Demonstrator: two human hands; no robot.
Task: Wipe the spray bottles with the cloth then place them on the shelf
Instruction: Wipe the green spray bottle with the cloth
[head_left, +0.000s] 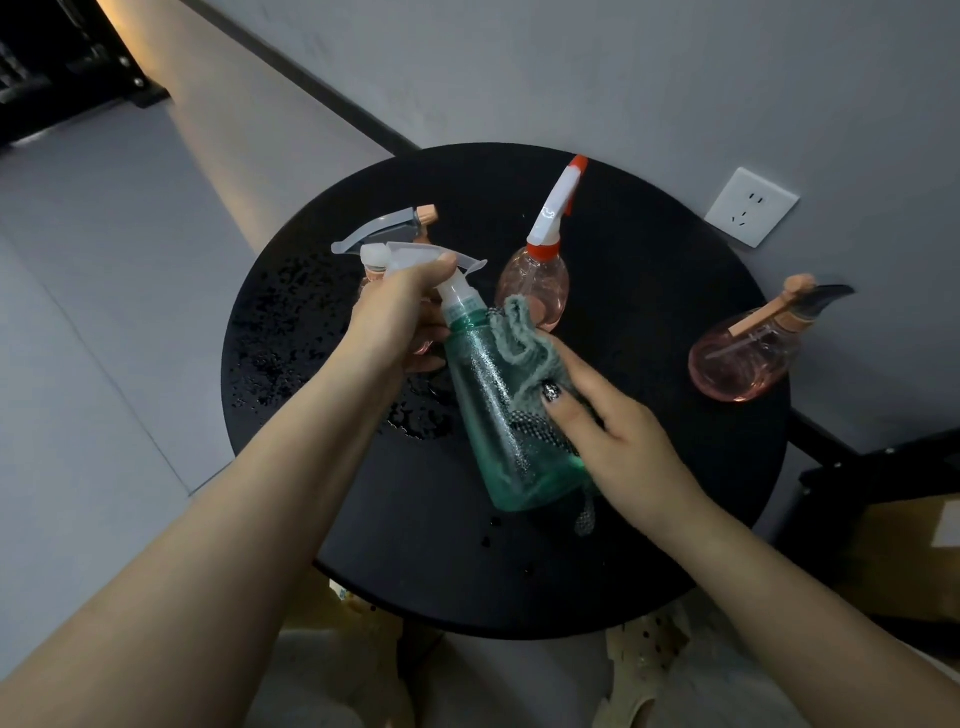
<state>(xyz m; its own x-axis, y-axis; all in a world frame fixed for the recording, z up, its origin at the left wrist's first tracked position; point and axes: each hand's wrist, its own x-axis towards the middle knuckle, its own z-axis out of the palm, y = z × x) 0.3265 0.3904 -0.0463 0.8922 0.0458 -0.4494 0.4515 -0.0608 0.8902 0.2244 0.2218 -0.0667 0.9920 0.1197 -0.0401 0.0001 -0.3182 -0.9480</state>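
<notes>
Over the round black table, I hold the translucent green plastic spray bottle aloft between both hands, above the tabletop's middle and clear of it. My left hand grips the bottle's white neck and clear trigger head, fingers curled round it; my right hand presses the crumpled grey-green mesh cloth against the bottle's right flank, thumb on the cloth and fingers wrapped behind. The bottle's long axis runs from the trigger head at the far left down toward its base, nearest me, so I judge the cloth's next stroke must travel along that slant, with the right hand doing the work and the left steadying. Beads of water show on the green wall. Three pink translucent spray bottles wait on the table: one with a grey trigger at the far left edge, partly hidden behind my left hand; one with a white-and-orange trigger just beyond the cloth; one with a dark trigger at the right edge. Droplets speckle the tabletop's left side. A pale label band at the green bottle's neck is too small to read; I see no other writing. No shelf can be made out with certainty.
</notes>
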